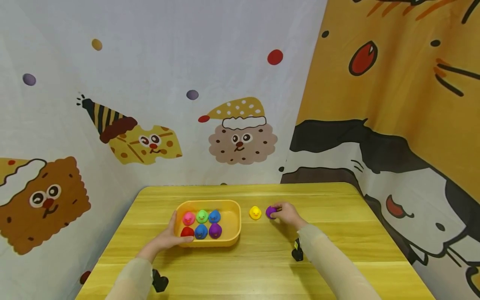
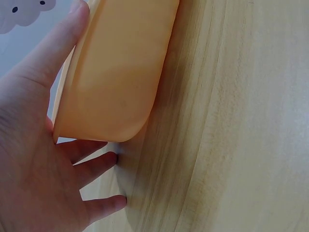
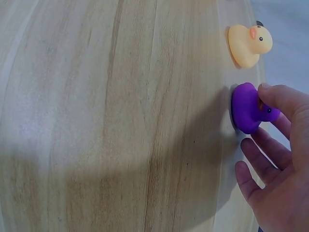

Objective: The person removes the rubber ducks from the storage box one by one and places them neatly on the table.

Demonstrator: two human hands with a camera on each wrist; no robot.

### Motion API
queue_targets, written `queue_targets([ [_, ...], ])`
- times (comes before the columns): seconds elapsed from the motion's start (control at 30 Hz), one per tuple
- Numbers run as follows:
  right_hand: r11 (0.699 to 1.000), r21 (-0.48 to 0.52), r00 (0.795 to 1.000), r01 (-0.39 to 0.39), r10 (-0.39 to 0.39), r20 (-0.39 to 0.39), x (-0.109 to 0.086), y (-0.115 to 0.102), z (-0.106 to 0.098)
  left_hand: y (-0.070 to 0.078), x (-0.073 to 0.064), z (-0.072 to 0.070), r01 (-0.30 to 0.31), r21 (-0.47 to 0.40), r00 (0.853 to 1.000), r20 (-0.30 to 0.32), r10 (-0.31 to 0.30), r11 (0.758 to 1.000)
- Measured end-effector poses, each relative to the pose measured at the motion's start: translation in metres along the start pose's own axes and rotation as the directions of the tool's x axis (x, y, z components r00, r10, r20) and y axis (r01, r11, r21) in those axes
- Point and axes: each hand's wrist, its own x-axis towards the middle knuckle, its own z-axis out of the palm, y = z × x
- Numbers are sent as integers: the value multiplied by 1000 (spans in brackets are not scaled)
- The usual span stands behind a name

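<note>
My left hand (image 1: 166, 238) holds the left end of a yellow plastic tub (image 1: 232, 218), its thumb lying along the near rim. In the left wrist view the tub's outer wall (image 2: 116, 72) looks orange, and the other fingers spread around its corner. With thumb and fingers, my right hand (image 1: 288, 214) pinches a purple toy duck (image 3: 245, 108) at its head, low at the table. A yellow toy duck (image 1: 255, 213) stands just left of it, between that duck and the tub.
Inside the tub sit two rows of ducks: pink (image 1: 188, 218), green (image 1: 202, 216) and blue (image 1: 214, 216) behind, red (image 1: 187, 232), blue (image 1: 201, 231) and purple (image 1: 215, 231) in front. The wooden table (image 1: 262, 271) ends at a cartoon-printed cloth (image 1: 232, 54).
</note>
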Motion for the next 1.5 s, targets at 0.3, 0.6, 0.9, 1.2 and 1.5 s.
queue_targets([
  [0.3,1000,-10,1000,6,-6,6,-3,-4,-6,-2,4,0,-8,-10,1000,15,8,1000],
  [0.6,999,7,999,42,-42,-12,1,-27,-11,-3,1,-2,-15,2,1000,7,15,1000],
  [0.9,989,127,997,79,-81,4,4,-68,10,-3,0,0,-20,-1,1000,1,20,1000],
  [1.2,904,425,990,-35,-28,140,4,-108,43,-4,0,-2,-11,0,1000,-1,11,1000],
  [1.5,865,500,977,-46,-64,201,-3,-140,82,0,-2,0,-52,-9,999,-15,52,999],
])
